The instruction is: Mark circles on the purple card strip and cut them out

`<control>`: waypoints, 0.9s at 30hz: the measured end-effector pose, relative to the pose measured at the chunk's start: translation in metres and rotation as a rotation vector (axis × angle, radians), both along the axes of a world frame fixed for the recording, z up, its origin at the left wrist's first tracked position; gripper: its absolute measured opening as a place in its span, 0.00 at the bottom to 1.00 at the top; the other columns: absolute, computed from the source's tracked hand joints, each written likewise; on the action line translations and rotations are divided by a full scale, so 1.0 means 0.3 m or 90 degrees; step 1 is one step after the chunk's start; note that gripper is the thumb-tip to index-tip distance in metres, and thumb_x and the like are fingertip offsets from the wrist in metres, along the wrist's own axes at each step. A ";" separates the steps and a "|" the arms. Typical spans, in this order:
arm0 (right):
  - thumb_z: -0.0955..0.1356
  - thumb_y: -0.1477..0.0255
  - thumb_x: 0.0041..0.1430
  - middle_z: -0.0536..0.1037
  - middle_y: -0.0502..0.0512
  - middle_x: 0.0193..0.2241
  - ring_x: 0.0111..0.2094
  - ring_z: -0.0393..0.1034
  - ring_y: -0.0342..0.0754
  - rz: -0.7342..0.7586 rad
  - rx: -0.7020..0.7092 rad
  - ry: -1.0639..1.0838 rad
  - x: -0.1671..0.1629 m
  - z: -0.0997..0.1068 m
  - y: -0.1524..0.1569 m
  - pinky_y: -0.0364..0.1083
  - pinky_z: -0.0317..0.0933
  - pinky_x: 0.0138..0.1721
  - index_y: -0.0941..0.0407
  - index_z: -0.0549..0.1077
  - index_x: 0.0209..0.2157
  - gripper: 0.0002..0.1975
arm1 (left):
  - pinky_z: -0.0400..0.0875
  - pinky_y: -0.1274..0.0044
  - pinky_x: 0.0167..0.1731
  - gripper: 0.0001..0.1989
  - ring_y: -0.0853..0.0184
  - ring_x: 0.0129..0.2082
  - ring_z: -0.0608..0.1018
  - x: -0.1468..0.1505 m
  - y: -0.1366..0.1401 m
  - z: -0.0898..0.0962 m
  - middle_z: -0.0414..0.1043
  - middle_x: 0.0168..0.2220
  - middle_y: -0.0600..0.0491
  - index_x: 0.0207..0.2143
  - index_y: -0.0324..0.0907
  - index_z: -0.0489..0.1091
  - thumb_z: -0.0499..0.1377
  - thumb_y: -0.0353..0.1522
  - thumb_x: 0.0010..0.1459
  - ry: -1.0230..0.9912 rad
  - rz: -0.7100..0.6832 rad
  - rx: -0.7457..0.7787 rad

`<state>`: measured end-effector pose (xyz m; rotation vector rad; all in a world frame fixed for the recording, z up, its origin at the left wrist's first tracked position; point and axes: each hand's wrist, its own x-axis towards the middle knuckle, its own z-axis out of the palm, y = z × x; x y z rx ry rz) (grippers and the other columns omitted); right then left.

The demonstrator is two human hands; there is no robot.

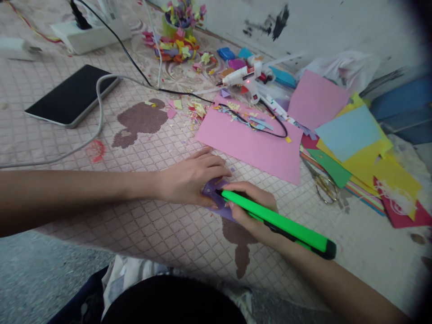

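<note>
A green utility knife (280, 220) with a black end lies in my right hand (253, 202), whose fingers are closed around its front part. The knife's dark tip meets a small piece of purple paper (216, 183) on the tablecloth. My left hand (195, 175) rests on that paper with fingers stretched out and apart, thumb on the near side and the other fingers on the far side. Part of the paper is hidden beneath both hands. Just beyond my hands lies a pink sheet (259, 155), strewn with paper scraps (248, 118).
A white glue gun (248, 81) with a lit red light stands behind the pink sheet. Scissors (326, 186) and stacked coloured paper (351, 132) lie right. Left are a black tablet-like device (72, 94), a grey cable (100, 108) and a power strip (91, 36). Paper flowers (178, 47) sit at back.
</note>
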<state>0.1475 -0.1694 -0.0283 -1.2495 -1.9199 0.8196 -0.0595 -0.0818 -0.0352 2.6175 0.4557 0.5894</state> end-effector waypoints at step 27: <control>0.69 0.77 0.56 0.80 0.48 0.35 0.32 0.75 0.43 -0.019 -0.021 0.030 0.006 -0.006 -0.004 0.44 0.70 0.36 0.51 0.75 0.44 0.14 | 0.58 0.61 0.57 0.27 0.56 0.49 0.73 -0.001 -0.001 0.003 0.73 0.47 0.44 0.50 0.38 0.67 0.67 0.41 0.51 0.004 0.007 -0.001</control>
